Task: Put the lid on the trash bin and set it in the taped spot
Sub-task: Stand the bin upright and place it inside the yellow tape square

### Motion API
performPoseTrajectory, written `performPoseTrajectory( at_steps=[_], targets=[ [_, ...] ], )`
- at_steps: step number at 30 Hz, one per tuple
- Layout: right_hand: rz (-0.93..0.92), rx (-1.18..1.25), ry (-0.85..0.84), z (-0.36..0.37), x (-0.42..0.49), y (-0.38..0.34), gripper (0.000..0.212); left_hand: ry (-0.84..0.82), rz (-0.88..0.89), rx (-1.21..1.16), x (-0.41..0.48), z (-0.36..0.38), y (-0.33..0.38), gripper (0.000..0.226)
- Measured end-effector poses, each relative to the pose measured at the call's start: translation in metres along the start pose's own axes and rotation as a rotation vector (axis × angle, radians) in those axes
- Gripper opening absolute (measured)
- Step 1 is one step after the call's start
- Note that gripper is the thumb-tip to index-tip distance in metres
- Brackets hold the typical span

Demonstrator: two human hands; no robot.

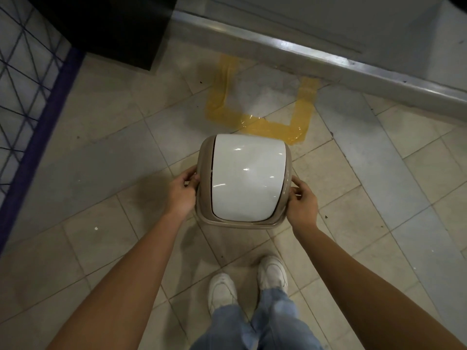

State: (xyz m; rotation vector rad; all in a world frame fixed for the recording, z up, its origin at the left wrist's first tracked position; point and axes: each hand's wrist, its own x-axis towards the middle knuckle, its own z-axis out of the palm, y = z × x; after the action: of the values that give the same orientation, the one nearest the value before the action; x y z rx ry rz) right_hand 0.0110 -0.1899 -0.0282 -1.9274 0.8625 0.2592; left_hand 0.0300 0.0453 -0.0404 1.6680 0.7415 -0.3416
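A beige trash bin (pixel 203 160) with a white swing lid (pixel 247 176) on top is held between my hands, seen from above. My left hand (pixel 182 192) grips the bin's left rim and my right hand (pixel 302 202) grips its right rim. The bin's body is hidden under the lid, so I cannot tell whether it touches the floor. Just beyond it, yellow tape (pixel 304 104) marks a three-sided spot on the tiles against a grey step; the bin's far edge overlaps the tape's near strip.
A grey raised step (pixel 328 61) runs along the back behind the tape. A black box-like object (pixel 111 26) stands at the back left. A blue wire-grid frame (pixel 32 102) lines the left side. My white shoes (pixel 247 286) stand on the tiled floor behind the bin.
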Motion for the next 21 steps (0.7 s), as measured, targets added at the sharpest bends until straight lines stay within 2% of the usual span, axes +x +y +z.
performPoseTrajectory(
  at_steps=[4, 21],
  targets=[
    [0.019, 0.032, 0.014, -0.003, 0.017, -0.012, 0.036, -0.045, 0.012, 0.048, 0.022, 0.012, 0.016, 0.031],
    [0.074, 0.110, -0.002, -0.016, 0.089, -0.064, 0.031, -0.032, 0.008, 0.109, 0.084, 0.060, 0.086, 0.029]
  ],
)
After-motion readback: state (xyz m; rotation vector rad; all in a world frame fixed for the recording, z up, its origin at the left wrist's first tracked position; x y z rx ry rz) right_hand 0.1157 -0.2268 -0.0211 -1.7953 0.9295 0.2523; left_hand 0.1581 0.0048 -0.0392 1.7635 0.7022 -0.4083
